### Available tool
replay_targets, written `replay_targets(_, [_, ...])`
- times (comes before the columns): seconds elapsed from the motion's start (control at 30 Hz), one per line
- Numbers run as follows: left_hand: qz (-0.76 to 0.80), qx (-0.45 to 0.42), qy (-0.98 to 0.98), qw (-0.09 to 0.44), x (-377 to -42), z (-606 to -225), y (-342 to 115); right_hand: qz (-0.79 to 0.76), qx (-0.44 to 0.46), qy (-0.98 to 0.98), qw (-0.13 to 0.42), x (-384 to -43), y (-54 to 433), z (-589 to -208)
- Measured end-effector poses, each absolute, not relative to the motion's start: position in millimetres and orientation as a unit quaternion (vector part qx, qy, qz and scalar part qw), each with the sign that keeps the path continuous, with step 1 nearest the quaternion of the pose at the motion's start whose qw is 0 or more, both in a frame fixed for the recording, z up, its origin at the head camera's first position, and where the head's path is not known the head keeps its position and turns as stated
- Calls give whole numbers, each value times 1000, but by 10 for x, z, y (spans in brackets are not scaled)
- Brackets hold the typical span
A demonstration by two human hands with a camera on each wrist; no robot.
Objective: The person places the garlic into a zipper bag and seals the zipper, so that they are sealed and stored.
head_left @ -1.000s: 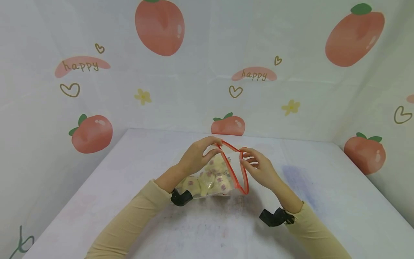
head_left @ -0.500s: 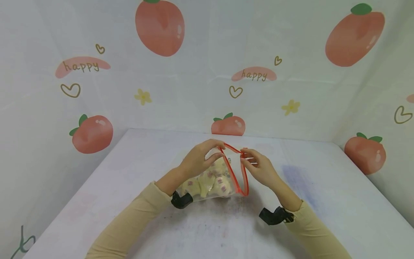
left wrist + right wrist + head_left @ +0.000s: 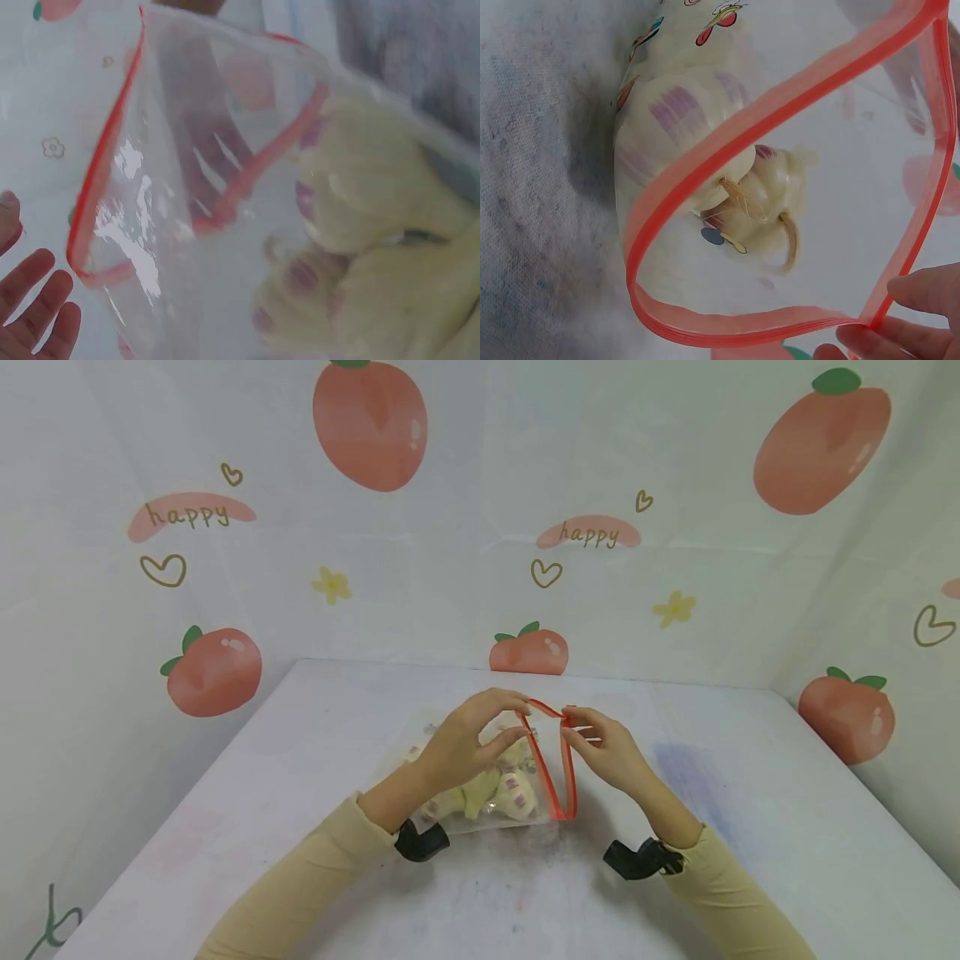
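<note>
A clear plastic zip bag (image 3: 477, 802) with a red zip edge (image 3: 112, 142) rests on the table, its mouth spread and facing right. Several pale garlic bulbs (image 3: 682, 127) with purple markings lie inside. At the mouth's left side is my left hand (image 3: 463, 739); in the left wrist view its fingers (image 3: 45, 304) are fairly straight and spread beside the red corner, with no clear pinch. My right hand (image 3: 607, 750) pinches the opposite red edge between thumb and fingers, which the right wrist view shows at lower right. The left hand covers part of the bag.
A white table (image 3: 480, 902) with faint stains and a bluish patch (image 3: 693, 785) at the right lies under the bag. Behind it hangs a white cloth (image 3: 450, 568) printed with tomatoes, hearts and "happy". Black wrist mounts (image 3: 422, 842) sit at both beige cuffs.
My left hand has moved slightly right and down, and the bag's left mouth edge has shifted the same way. The mouth looks narrower from above. My right hand has barely moved.
</note>
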State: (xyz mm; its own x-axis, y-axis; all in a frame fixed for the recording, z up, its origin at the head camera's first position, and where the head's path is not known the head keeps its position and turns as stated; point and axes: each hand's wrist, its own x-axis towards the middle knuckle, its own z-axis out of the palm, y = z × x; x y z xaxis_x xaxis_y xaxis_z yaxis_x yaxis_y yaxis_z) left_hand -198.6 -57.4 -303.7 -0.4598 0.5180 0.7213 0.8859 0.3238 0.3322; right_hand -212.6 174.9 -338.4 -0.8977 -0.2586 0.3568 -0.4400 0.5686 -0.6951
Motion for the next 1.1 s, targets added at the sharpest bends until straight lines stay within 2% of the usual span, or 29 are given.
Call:
replay_targets(0.1, [-370, -480, -758, 241, -1899, -3050, -522, 417, 196, -881, 110, -2131, 1758, -3384])
replay_targets(0.3, [-321, -509, -780, 171, -1725, -3165, -407, 417, 185, -884, 101, -2132, 1769, -3379])
replay_targets(0.4, [-296, -509, -794, 154, -1683, -3246, -371, 419, 178, -886, 93, -2131, 1776, -3378])
replay_targets(0.67, [-262, -539, -776, 196, -1673, -3442, -309, 417, 172, -888, 92, -2146, 1799, -3382])
replay_targets(1.1, [-231, -547, -776, 212, -1678, -3495, -336, 416, 143, -894, 89, -2241, 1889, -3451])
